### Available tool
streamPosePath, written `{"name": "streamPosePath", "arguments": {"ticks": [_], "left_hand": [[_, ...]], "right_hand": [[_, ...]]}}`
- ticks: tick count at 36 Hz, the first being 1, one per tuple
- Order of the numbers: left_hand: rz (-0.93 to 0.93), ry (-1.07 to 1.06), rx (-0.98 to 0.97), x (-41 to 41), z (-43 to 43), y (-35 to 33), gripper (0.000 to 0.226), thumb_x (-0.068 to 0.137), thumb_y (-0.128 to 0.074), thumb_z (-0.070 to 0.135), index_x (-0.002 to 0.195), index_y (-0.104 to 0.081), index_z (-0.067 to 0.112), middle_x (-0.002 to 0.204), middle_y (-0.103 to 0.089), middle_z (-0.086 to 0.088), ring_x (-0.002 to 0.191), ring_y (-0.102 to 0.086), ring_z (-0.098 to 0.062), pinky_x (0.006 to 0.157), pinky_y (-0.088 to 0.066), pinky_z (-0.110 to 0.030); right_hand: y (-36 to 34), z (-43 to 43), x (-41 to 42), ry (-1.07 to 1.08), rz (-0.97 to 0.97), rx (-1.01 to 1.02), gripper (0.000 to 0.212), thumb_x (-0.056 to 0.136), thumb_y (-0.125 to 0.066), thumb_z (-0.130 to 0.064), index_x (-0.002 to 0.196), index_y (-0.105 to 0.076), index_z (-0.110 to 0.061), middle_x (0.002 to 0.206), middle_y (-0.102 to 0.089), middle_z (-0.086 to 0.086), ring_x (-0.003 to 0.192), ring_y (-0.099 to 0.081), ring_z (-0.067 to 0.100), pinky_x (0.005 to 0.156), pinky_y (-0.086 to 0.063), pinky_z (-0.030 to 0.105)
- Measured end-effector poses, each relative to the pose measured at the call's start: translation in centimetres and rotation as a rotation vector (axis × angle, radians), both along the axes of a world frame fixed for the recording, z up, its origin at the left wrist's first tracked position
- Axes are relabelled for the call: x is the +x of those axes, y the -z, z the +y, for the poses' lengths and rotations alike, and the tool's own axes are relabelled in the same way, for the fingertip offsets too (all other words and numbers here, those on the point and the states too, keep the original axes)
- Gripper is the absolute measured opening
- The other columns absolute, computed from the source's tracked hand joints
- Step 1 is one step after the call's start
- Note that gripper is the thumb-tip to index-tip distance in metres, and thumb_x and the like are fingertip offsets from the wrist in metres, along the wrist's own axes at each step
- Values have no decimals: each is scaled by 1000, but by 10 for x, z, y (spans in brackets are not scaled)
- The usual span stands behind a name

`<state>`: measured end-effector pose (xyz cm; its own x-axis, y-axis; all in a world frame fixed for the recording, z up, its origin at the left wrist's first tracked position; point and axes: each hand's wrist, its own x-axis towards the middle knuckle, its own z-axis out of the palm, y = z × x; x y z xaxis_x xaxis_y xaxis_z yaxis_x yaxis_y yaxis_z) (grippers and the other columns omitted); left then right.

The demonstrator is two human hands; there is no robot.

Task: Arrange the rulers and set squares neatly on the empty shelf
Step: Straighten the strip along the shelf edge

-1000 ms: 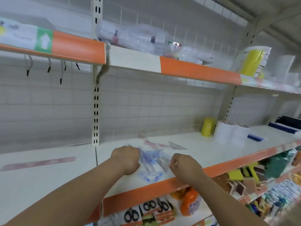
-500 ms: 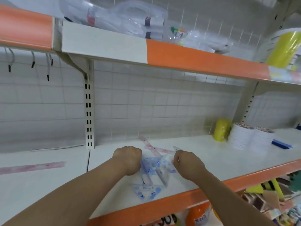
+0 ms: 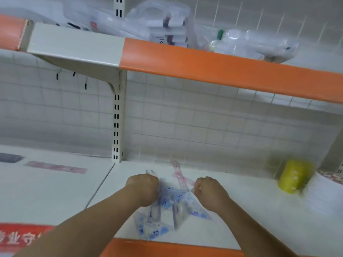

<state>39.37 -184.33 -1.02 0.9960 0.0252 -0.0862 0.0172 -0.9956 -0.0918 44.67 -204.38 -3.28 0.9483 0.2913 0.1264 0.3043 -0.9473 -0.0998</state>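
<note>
Legible writing: white Chinese characters, 业 and 守 among them, on red strip point(image 3: 20, 236) at lower left edge; remainder cropped. Print on bagged packs point(image 3: 167, 25) atop upper shelf too blurred to read.

Blue set squares point(image 3: 172, 201) in loose, overlapping pile near front of shelf point(image 3: 250, 206), right of the upright, some tilted. Left hand point(image 3: 143, 189) clenched on pile's left edge, clear strip end showing past knuckles. Right hand point(image 3: 209, 193) curled on pile's right edge. Pink ruler point(image 3: 179, 173) lying just behind, between the hands. Second pink ruler point(image 3: 55, 166) flat in left bay, well apart. Yellow roll point(image 3: 294, 176) at back right.

Against half a second ago: same two-handed hold on pile; red strip newly in view; white stacks point(image 3: 326, 197) beside roll now smeared by blur.
</note>
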Motion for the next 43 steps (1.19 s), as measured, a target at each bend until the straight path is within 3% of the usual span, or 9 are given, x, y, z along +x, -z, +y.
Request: {"name": "streamPosePath", "arguments": {"ticks": [4,8,16,20,24,27,33,37,43], "left_hand": [[69,-85,-56,-8,-6,9,39,96,-46,41,123,-55,14,121,-60,-2,110,-58,-20,81,-43,-30],[138,-164,-99,-14,-11,14,55,87,-48,60,117,-59,14,107,-61,0,104,-60,-20,76,-43,-28],[154,-222,-161,-16,-15,17,45,88,-49,46,120,-56,15,118,-59,-3,112,-57,-21,88,-46,-31],[167,-222,-179,-17,-14,15,36,87,-56,41,109,-58,13,95,-51,0,90,-53,-19,79,-45,-28],[153,-227,-146,-17,-11,12,38,89,-58,35,118,-54,10,107,-55,-3,94,-54,-19,82,-46,-29],[123,-240,-121,-16,-9,14,30,91,-55,23,118,-52,11,104,-54,-2,92,-55,-20,76,-44,-28],[37,-260,-158,-18,-3,13,15,92,-46,4,102,-49,14,78,-41,2,82,-50,-19,71,-40,-25],[31,-265,-189,-19,2,12,25,90,-42,-1,110,-52,9,95,-50,-5,84,-49,-19,71,-39,-24],[62,-256,-238,-21,5,13,28,95,-38,2,122,-46,4,124,-55,-13,93,-51,-20,78,-41,-26]], "right_hand": [[10,7,7,-91,48,39,28,97,-42,-29,115,-60,-18,116,-53,8,110,-49,25,91,-39,28],[15,19,10,-163,90,7,32,98,-41,-33,121,-56,-17,122,-49,8,114,-41,27,94,-34,30],[18,22,17,-189,187,10,42,93,-49,-46,124,-55,-18,128,-45,8,120,-39,26,100,-36,33],[15,15,19,-164,251,37,37,88,-55,-52,103,-56,-18,112,-50,5,111,-45,26,86,-39,33],[14,13,22,-122,251,71,46,84,-60,-51,62,-34,-20,76,-36,-1,79,-41,22,61,-32,29],[16,13,23,-107,289,143,52,81,-65,-48,61,-23,-24,66,-24,-3,58,-24,13,49,-20,26],[9,14,23,-84,287,169,13,92,-50,-16,89,-38,-16,77,-39,-6,70,-39,12,52,-28,20],[7,10,27,-57,264,164,25,91,-45,-7,72,-35,-21,73,-39,-7,70,-40,13,51,-28,19],[7,-1,30,-33,294,260,21,89,-45,-3,76,-41,-19,86,-50,-1,75,-43,17,64,-35,25]]}}
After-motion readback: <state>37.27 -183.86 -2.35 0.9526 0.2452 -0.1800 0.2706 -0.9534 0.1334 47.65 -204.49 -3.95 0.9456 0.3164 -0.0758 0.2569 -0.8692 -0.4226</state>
